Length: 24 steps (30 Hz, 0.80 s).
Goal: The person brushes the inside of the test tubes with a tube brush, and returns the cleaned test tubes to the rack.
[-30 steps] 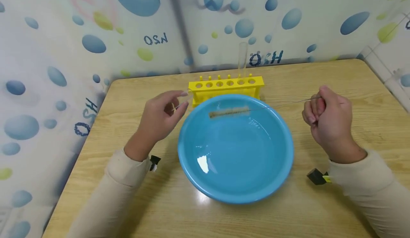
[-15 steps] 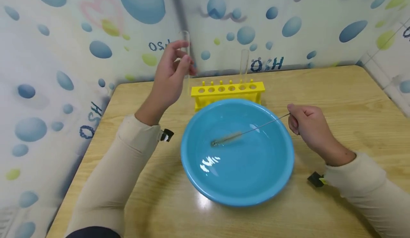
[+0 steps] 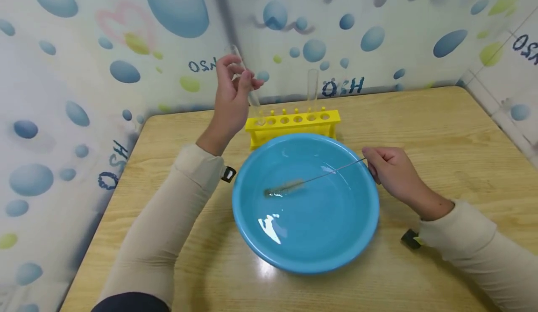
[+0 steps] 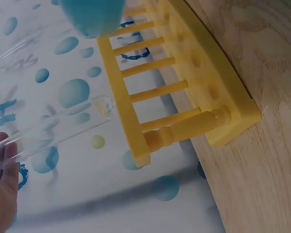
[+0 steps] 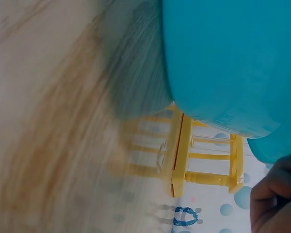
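Note:
My left hand (image 3: 232, 96) holds a clear glass test tube (image 3: 254, 102), tilted with its mouth up and left. The tube's rounded bottom (image 4: 103, 108) is right at the top plate of the yellow test tube rack (image 3: 277, 127), by the leftmost hole in the head view. My right hand (image 3: 392, 171) pinches the thin wire handle of a test tube brush (image 3: 287, 188) over the basin's right rim. The brush's bristled end dips in the water of the blue basin (image 3: 305, 269). In the right wrist view only part of the right hand (image 5: 281, 199) shows, and the brush is hidden.
A second test tube (image 3: 312, 85) stands upright in a hole toward the rack's right end. The basin sits directly in front of the rack on the wooden table (image 3: 424, 130). Behind the table rises a wall (image 3: 357, 3) patterned with blue and green spots.
My left hand rose with the tube from beside the basin, then brought it right, its bottom to the rack. My right hand moved left and down, lowering the brush into the water.

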Each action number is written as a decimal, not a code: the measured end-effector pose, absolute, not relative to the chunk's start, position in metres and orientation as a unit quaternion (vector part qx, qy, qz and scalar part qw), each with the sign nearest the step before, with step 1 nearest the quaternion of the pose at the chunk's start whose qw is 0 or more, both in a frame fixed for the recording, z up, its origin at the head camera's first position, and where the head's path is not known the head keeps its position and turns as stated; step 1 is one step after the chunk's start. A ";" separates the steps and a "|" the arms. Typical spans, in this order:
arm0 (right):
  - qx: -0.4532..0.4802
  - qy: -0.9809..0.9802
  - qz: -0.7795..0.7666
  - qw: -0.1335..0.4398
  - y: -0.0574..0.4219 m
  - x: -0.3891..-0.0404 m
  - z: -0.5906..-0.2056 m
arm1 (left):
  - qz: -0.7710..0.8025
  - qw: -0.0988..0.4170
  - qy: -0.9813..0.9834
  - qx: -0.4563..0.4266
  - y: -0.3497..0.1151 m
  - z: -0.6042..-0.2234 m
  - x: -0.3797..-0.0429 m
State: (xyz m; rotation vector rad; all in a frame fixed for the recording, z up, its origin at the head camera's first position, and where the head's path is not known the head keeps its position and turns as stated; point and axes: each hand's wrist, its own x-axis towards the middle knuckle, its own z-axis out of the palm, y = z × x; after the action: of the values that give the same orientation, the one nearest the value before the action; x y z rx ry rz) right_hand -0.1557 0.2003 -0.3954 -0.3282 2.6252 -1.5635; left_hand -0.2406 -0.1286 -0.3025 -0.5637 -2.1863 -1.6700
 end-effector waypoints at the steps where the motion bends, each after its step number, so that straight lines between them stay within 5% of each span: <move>1: -0.104 0.855 -0.507 0.036 0.200 -0.156 -0.396 | -0.585 0.166 -0.769 -0.198 -0.129 -0.304 -0.243; 9: -0.091 0.860 -0.500 0.044 0.201 -0.154 -0.397 | -0.560 0.126 -0.802 -0.165 -0.134 -0.332 -0.264; 24: -0.092 0.836 -0.538 0.061 0.197 -0.148 -0.395 | -0.503 0.060 -0.849 -0.150 -0.149 -0.356 -0.253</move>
State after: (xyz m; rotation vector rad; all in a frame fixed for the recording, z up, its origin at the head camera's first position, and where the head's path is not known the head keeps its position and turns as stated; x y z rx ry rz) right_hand -0.1478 0.1970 -0.3951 -0.2778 2.5282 -1.6258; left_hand -0.2529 -0.1490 -0.3563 -0.4527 -2.5699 -1.5213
